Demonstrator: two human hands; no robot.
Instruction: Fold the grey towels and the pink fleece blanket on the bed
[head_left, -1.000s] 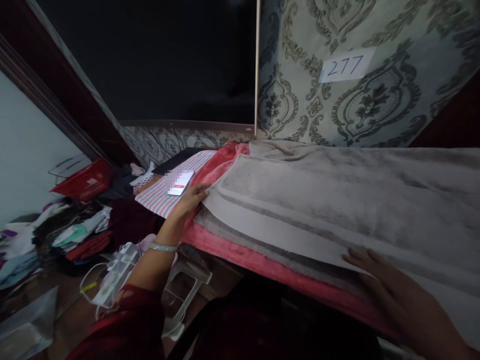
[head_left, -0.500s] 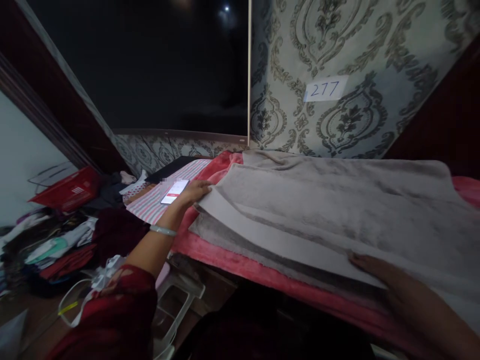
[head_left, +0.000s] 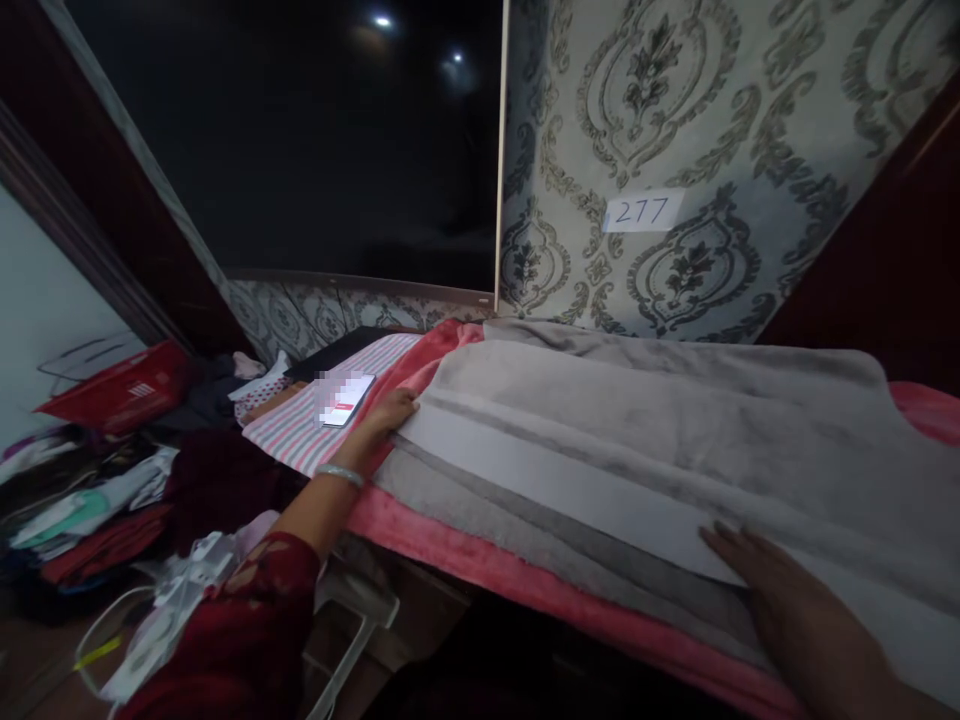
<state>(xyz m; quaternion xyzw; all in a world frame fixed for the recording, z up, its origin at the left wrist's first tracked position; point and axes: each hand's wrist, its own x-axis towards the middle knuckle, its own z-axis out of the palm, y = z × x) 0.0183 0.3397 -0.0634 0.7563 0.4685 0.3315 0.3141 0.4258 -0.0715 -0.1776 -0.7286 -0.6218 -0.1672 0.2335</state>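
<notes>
Grey plush fabric [head_left: 615, 410] lies in layers over a pink-red plush cloth [head_left: 465, 540]. Along the near side of its top layer runs a smooth pale strip [head_left: 555, 480], which looks like a folded-back edge. At the strip's left end, my left hand [head_left: 391, 412] is closed on the fabric's corner, its thumb mostly hidden. My right hand [head_left: 780, 575] rests on the strip farther right, fingers flat and slightly apart. Beside my left hand, a phone [head_left: 349, 402] with a lit screen lies on a striped cloth [head_left: 289, 440].
A large dark screen [head_left: 300, 140] and patterned wallpaper [head_left: 637, 120] with a paper marked 277 [head_left: 643, 211] stand behind. Piled clothes [head_left: 112, 510] and a red bag [head_left: 124, 380] are at the left. A white plastic stool [head_left: 360, 610] stands below the front edge.
The pale strip and top grey layer lie flatter and straighter than before. My left hand is slightly lower in view, and my right hand's fingers are more spread. The camera has tilted up a little.
</notes>
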